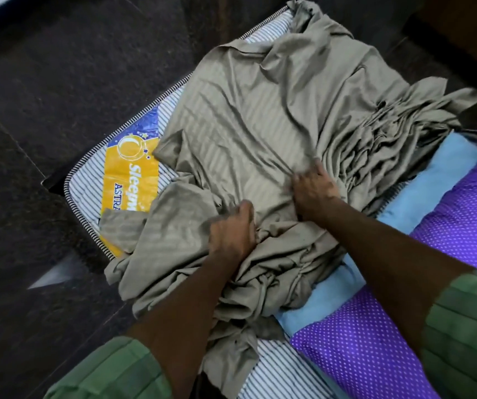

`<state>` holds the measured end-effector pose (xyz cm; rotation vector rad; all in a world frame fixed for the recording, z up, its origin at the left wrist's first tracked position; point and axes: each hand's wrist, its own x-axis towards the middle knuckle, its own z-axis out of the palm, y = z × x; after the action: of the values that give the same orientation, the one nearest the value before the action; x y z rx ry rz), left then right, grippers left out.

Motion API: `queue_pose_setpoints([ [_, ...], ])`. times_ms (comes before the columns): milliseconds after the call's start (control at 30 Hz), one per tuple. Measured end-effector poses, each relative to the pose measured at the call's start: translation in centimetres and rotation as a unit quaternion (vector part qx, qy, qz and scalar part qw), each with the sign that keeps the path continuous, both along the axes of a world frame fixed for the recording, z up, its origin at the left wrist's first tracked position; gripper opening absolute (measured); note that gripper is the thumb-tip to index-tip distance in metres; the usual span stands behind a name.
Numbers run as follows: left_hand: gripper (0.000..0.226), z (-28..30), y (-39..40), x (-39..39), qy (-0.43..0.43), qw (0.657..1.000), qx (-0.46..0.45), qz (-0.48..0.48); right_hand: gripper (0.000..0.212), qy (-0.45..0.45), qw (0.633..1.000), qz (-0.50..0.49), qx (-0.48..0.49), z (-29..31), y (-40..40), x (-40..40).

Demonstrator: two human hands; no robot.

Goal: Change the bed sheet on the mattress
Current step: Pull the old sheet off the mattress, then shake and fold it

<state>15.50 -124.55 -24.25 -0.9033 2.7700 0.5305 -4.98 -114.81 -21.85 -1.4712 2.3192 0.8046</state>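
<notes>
From the head view, a grey-olive bed sheet [260,116] lies bunched and rumpled over the middle of the striped mattress [87,185], whose branded label [130,180] and near end show bare. The left hand [231,228] bunches a fold in curled fingers, while the right hand [315,188] seems to pinch another, though blur hides its fingertips. Spreading and tucking remain, I judge.

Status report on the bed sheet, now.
Left hand and right hand both gripping the grey sheet. Sheet bunched, not spread; striped mattress partly bare. Purple dotted pillows and blue cloth crowd the right side.
</notes>
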Motion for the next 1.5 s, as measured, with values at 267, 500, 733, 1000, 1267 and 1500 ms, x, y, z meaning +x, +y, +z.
queue_pose_setpoints([
  [267, 0.029, -1.7, 0.0, -4.6, 0.034, 0.998, 0.044, 0.022, 0.035, -0.051, 0.993, -0.107, 0.018, 1.2, 1.3, -0.6],
  [500, 0.013, -1.3, 1.1, -7.3, 0.017, 0.989, 0.144, -0.038, 0.060, -0.043, 0.996, 0.028, -0.068, -1.6, 0.7, -2.7],
  [733, 0.055, -1.7, 0.4, -7.3, 0.058, 0.995, -0.063, 0.056, 0.046, 0.095, 0.975, -0.156, 0.124, -0.7, 1.4, -7.6],
  [1000, 0.040, -3.3, -0.8, -7.7, 0.025, 0.990, -0.055, 0.129, 0.065, -0.110, 0.987, 0.072, -0.091, -1.8, -1.1, -4.4],
  [1267, 0.012, -3.6, -2.3, -6.7, 0.132, 0.980, 0.147, 0.028, 0.043, 0.041, 0.992, -0.116, 0.002, -2.2, -1.3, -6.3],
  [1500, 0.060, -0.6, -6.7, -1.9, 0.025, 0.987, -0.123, 0.098, 0.069, -0.031, 0.915, -0.398, -0.054, -3.6, -3.3, 4.8],
])
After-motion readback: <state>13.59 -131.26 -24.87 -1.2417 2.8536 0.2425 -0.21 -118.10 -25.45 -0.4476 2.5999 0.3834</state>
